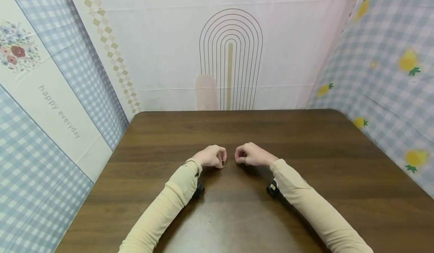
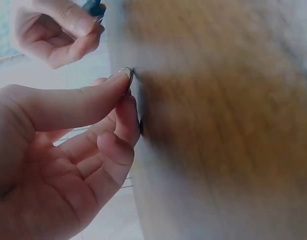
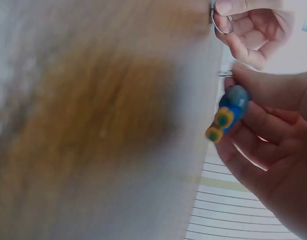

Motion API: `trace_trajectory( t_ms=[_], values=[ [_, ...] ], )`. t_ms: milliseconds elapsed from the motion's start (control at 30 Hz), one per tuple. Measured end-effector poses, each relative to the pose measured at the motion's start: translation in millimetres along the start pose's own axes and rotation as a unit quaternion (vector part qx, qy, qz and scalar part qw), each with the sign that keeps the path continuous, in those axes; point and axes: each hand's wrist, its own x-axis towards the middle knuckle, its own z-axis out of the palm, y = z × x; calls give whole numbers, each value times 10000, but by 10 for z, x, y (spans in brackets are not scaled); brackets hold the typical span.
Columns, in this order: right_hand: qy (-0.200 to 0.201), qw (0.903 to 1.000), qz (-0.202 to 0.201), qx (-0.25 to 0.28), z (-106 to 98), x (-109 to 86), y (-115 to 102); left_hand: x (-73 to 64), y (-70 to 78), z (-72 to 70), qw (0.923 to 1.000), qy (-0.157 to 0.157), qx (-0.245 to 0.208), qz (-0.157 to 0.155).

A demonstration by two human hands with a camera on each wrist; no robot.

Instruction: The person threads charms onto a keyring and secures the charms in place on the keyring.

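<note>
A thin metal split ring point(image 2: 131, 76) is pinched between the thumb and forefinger of my left hand point(image 1: 209, 156), just above the wooden table. Across a small gap, my right hand point(image 1: 255, 155) pinches a small charm point(image 3: 236, 101), blue with yellow-and-green round ends. At the charm's upper end a short metal piece point(image 3: 225, 74) sticks out by the right thumb tip. Ring and charm are apart. In the head view the charm is hidden by the right fingers, while the ring shows beneath the left fingertips.
The brown wooden table point(image 1: 210, 223) spreads around both hands. A patterned white cloth point(image 1: 162, 57) hangs behind it, with checked cloths point(image 1: 383, 64) at the sides. Dark wrist devices point(image 1: 272, 189) sit under both cuffs.
</note>
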Motion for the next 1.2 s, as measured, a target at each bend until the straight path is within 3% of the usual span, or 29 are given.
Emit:
trace_trajectory(
  t_ms=[100,333,533,700,900,1067,1200],
  values=[
    [273,9992,156,253,-13,-10,1,-6,7,0,9998,22,-184,-6],
    [186,9986,93,481,15,0,-30,-56,56,18,9947,44,-989,-265],
    [602,9912,358,1121,19,17,-49,-77,80,-4,9876,292,-1518,-269],
    [737,9883,214,1318,-16,40,-76,-65,90,-62,9793,574,-1937,-153],
    [1407,9792,258,1441,-66,61,-136,-47,122,-157,9618,1042,-2530,49],
    [2066,9601,573,1794,-87,68,-221,-51,165,-222,9390,1361,-3152,221],
    [2412,9477,695,1972,-98,62,-280,-53,202,-254,9288,1457,-3394,308]
  ],
)
